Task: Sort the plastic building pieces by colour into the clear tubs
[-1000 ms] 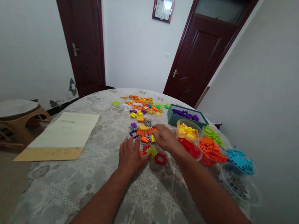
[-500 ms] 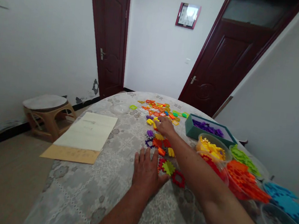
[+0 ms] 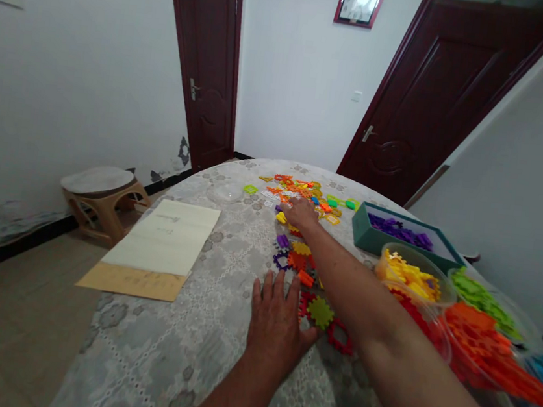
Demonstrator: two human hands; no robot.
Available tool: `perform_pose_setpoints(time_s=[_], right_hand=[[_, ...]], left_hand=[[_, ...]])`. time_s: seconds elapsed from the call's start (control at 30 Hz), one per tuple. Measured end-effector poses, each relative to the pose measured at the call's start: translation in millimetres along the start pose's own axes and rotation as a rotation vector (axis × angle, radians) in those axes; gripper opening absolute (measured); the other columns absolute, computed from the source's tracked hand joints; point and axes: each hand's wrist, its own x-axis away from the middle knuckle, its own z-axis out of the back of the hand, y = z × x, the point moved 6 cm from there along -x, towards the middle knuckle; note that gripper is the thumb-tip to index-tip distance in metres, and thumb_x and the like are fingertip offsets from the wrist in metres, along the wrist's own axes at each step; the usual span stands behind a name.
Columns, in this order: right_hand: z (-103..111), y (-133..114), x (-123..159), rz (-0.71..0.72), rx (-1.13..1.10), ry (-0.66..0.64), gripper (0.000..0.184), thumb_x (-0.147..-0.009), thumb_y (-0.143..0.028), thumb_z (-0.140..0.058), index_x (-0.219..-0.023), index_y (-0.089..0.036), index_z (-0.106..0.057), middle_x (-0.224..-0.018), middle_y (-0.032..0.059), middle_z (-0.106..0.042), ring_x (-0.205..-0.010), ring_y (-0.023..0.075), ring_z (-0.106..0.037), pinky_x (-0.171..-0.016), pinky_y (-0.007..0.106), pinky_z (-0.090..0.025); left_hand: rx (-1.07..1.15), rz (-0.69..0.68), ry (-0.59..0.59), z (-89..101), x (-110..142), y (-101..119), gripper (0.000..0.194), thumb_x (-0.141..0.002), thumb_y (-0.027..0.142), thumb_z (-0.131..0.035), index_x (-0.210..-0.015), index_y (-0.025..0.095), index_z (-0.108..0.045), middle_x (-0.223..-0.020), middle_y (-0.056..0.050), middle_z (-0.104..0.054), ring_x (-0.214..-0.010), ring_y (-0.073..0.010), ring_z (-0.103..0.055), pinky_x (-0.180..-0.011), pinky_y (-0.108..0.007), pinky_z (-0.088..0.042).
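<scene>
My left hand lies flat on the patterned tablecloth, fingers spread and holding nothing. Its thumb is close to a yellow-green gear piece, beside a red ring-shaped piece. Farther off, my right hand reaches over the near edge of the loose pile of plastic pieces, fingers stretched out and a little bent. A yellow piece sits just by its fingers. Between the hands are a purple piece, a dark purple ring-shaped piece and an orange block. My right forearm hides part of this row.
On the right stand a green box of purple pieces and tubs of yellow pieces, orange pieces and green pieces. Papers lie at the table's left edge. A clear dish is farther back. A stool stands left.
The view has tilted down and shifted left. My right hand has moved slightly farther over the pile and now covers some yellow pieces. My left hand stays flat by the gear pieces.
</scene>
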Motion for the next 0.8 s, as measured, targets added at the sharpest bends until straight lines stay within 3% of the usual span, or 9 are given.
perform_pose_setpoints(time_s=[0.13, 0.27, 0.47, 0.63, 0.8], right_hand=[[-9, -4, -15, -0.042, -0.039, -0.031, 0.063, -0.099, -0.069, -0.042, -0.142, -0.031, -0.068, -0.154, 0.0146, -0.056, -0.140, 0.0421, -0.051, -0.110, 0.063, -0.044], [-26, -8, -18, -0.064, -0.043, -0.041, 0.068, -0.094, -0.073, -0.049, -0.139, -0.027, -0.071, -0.149, 0.0190, -0.058, -0.140, 0.0460, -0.048, -0.108, 0.068, -0.042], [-36, -9, -14, -0.050, -0.010, 0.033, 0.057, -0.098, -0.052, -0.051, -0.145, -0.024, -0.064, -0.149, 0.0197, -0.057, -0.142, 0.0423, -0.045, -0.109, 0.064, -0.043], [-32, -9, 2, 0.008, 0.025, 0.061, 0.052, -0.098, -0.046, -0.051, -0.142, -0.023, -0.066, -0.146, 0.0186, -0.059, -0.138, 0.0385, -0.048, -0.111, 0.059, -0.043], [-27, -10, 37, 0.068, 0.036, 0.058, 0.051, -0.100, -0.048, -0.049, -0.143, -0.027, -0.066, -0.144, 0.0168, -0.060, -0.137, 0.0377, -0.048, -0.106, 0.056, -0.047]], left_hand=[[0.010, 0.005, 0.019, -2.0, 1, -2, 0.104, -0.072, 0.068, -0.077, -0.162, 0.027, -0.043, -0.168, -0.016, -0.042, -0.158, -0.0465, -0.028, -0.129, -0.070, -0.014], [0.030, 0.011, 0.010, -4.7, 1, -4, 0.104, -0.073, 0.067, -0.076, -0.163, 0.027, -0.042, -0.168, -0.016, -0.042, -0.158, -0.0454, -0.029, -0.130, -0.070, -0.015], [0.038, 0.022, 0.021, -4.6, 0, -4, 0.107, -0.073, 0.069, -0.077, -0.163, 0.024, -0.042, -0.168, -0.017, -0.041, -0.159, -0.0458, -0.027, -0.130, -0.070, -0.013], [0.042, 0.023, 0.034, -5.3, 1, -5, 0.108, -0.072, 0.067, -0.078, -0.163, 0.022, -0.041, -0.169, -0.019, -0.040, -0.159, -0.0457, -0.027, -0.130, -0.068, -0.012], [0.011, 0.029, 0.086, -5.3, 1, -3, 0.112, -0.074, 0.063, -0.077, -0.165, 0.013, -0.036, -0.170, -0.025, -0.036, -0.161, -0.0459, -0.022, -0.129, -0.066, -0.016]])
